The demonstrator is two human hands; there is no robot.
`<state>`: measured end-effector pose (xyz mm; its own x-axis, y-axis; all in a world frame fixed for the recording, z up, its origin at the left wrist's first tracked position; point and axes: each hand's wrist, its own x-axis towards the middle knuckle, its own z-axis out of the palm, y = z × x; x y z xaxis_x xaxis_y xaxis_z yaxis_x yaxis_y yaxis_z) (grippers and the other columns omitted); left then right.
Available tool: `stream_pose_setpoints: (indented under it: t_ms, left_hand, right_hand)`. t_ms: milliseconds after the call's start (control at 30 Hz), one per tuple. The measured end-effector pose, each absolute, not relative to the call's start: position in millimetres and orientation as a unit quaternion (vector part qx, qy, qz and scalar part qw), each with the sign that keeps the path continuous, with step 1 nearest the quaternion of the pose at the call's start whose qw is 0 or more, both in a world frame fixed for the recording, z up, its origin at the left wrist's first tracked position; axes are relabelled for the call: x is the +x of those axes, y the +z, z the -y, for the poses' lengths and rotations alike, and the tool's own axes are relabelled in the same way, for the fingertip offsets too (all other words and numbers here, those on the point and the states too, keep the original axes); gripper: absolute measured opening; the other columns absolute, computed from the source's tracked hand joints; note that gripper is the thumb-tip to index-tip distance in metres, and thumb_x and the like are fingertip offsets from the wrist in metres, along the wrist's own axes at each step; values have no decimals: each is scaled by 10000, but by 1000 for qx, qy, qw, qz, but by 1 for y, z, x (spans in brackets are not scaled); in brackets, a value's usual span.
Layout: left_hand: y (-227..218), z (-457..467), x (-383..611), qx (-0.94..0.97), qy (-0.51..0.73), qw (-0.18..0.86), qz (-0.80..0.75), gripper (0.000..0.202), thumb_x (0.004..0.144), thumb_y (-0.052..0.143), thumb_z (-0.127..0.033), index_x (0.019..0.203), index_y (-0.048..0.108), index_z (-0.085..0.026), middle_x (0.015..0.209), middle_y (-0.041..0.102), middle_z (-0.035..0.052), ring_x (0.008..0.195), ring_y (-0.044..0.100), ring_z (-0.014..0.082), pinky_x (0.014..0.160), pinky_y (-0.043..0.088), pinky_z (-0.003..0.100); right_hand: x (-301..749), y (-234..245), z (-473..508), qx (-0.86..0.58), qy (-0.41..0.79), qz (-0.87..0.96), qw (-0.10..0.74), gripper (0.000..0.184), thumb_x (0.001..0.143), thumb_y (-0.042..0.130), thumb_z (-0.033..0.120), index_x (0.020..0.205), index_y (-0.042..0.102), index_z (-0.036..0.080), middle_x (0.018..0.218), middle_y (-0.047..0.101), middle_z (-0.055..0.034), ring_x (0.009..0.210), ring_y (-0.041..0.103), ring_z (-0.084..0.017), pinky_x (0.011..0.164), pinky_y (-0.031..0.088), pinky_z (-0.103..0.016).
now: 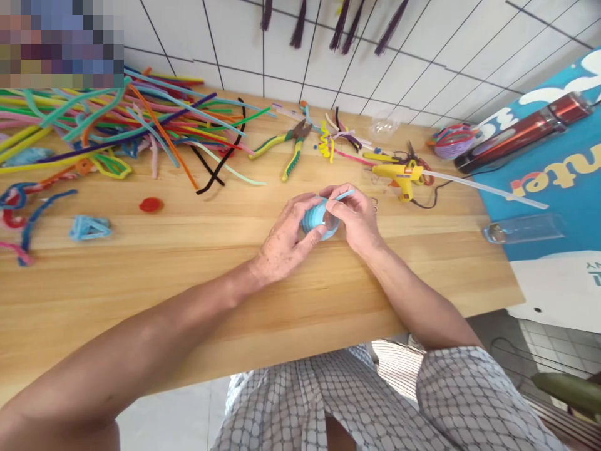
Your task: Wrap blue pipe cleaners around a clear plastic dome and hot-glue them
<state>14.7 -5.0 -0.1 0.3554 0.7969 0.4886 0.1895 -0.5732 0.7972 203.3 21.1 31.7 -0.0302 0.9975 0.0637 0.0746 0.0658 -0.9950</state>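
Note:
Just above the middle of the tabletop, my left hand (284,238) is closed around the side of a small round object wrapped in light blue pipe cleaner (313,217). A part of the object facing me looks bare and see-through. My right hand (362,220) pinches the light blue pipe cleaner's end (345,195) between thumb and fingers, against the object's top right. The fingers hide the far side of the object. Beyond my hands lie green-and-yellow pliers (293,150) with their handles spread.
A heap of coloured pipe cleaners (154,119) covers the back left. Nearer lie a red disc (151,205) and a folded blue bundle (91,227). To the right are a yellow glue gun (401,177), a wrapped purple ball (451,141), a dark red flask (526,131) and a clear tube (526,229).

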Motion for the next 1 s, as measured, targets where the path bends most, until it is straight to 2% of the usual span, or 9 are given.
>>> stream_pose_setpoints:
  t_ms: [233,467,633,1000]
  left_hand:
    - [0,5,15,759,468,318,-322,461,1101,594,-438,1504,499,-235,1548,591,172,1526,528,285,1278,457,533]
    - [-1,5,15,755,470,325,-322,462,1092,605,-446,1497,512,-245,1546,596,171,1514,539,296,1269,460,547]
    - [-1,6,16,754,471,322,-327,458,1090,614,-436,1486,519,-226,1541,596,179,1515,536,289,1265,466,533]
    - [0,6,14,752,465,339,-322,482,1086,597,-483,1501,509,-255,1557,580,158,1518,527,296,1275,456,544]
  right_hand:
    - [205,32,-21,-476,493,526,503,226,759,831,380,799,642,261,1061,732,-8,970,654,-197,870,523,-359]
    - [201,33,-18,-490,472,537,499,210,750,815,359,775,634,257,1058,735,-10,906,640,-186,773,520,-336]
    - [200,34,-17,-486,468,536,507,161,744,796,316,768,649,255,1045,743,-11,906,645,-186,763,521,-329]
    - [202,30,-18,-495,459,549,494,231,783,810,395,793,625,256,1078,728,-15,863,634,-178,742,528,-335]
